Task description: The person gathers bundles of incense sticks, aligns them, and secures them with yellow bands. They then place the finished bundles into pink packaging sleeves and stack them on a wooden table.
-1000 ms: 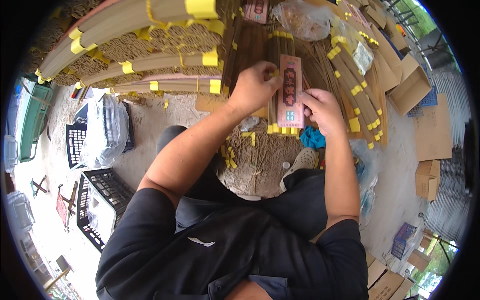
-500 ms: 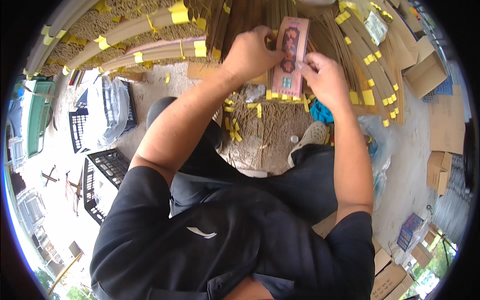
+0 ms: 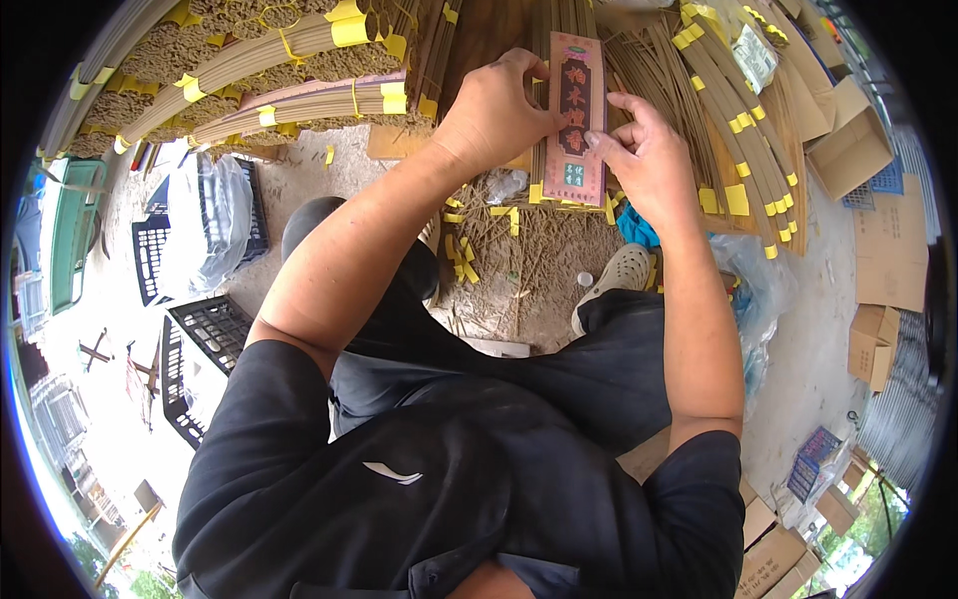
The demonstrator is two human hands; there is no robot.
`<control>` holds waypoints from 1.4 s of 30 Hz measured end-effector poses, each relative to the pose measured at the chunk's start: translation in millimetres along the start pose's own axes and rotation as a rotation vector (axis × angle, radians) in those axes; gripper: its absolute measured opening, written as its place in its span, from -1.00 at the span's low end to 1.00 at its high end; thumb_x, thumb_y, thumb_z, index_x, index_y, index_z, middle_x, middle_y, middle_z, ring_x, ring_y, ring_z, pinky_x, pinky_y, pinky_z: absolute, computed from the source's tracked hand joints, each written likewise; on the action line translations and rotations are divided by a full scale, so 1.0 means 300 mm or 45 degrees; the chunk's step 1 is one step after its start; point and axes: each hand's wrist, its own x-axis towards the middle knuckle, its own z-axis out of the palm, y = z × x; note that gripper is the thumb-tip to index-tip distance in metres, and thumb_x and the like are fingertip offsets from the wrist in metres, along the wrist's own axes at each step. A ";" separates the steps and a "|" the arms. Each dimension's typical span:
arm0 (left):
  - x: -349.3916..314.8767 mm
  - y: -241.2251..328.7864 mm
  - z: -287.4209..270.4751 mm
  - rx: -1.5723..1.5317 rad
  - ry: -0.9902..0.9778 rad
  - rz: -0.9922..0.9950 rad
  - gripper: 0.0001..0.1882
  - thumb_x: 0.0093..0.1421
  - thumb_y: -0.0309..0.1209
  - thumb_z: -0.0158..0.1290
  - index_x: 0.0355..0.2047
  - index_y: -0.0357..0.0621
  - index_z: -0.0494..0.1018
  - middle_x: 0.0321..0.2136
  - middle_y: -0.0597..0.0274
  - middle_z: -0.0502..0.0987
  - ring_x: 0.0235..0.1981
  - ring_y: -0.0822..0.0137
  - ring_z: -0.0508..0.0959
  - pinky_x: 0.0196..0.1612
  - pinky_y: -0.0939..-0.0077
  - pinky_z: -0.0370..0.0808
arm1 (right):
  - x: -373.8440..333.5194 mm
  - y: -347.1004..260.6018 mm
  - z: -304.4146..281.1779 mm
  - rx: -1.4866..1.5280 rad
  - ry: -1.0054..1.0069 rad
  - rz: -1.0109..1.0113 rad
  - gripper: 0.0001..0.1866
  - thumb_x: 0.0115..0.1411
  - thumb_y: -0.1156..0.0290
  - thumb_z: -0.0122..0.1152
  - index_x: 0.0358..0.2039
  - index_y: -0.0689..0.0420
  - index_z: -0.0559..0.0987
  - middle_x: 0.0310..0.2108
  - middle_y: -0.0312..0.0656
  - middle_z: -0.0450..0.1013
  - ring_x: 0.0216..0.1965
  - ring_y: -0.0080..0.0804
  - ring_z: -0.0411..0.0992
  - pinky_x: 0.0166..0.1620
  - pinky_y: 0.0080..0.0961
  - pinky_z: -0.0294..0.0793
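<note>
Left hand [image 3: 504,112] and right hand [image 3: 647,160] clamp the pink carton [image 3: 579,115], contents hidden; clear plastic [image 3: 200,225] drapes the slotted crate [image 3: 150,262].

Rough workshop
Banded stick bundles [image 3: 239,75] are lying stacked far left; crates [image 3: 222,321] standing left; cardboard boxes [image 3: 870,347] lining right.

Pink packet [image 3: 577,118] with dark, red-lettered panel [image 3: 575,100]

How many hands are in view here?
2: the left hand by the left edge of the pink card, the right hand by its right edge. Some fingers are partly hidden.
</note>
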 end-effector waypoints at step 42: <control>0.002 -0.018 -0.020 -0.049 -0.068 -0.001 -0.48 0.00 -0.31 0.41 -0.10 -0.29 0.48 -0.51 0.15 0.60 -0.47 0.42 0.59 -0.34 0.46 0.54 | -0.012 -0.001 0.004 0.055 -0.022 -0.026 -0.52 0.20 0.33 0.38 0.10 0.21 0.50 -0.42 -0.02 0.63 -0.38 -0.24 0.64 -0.29 -0.35 0.54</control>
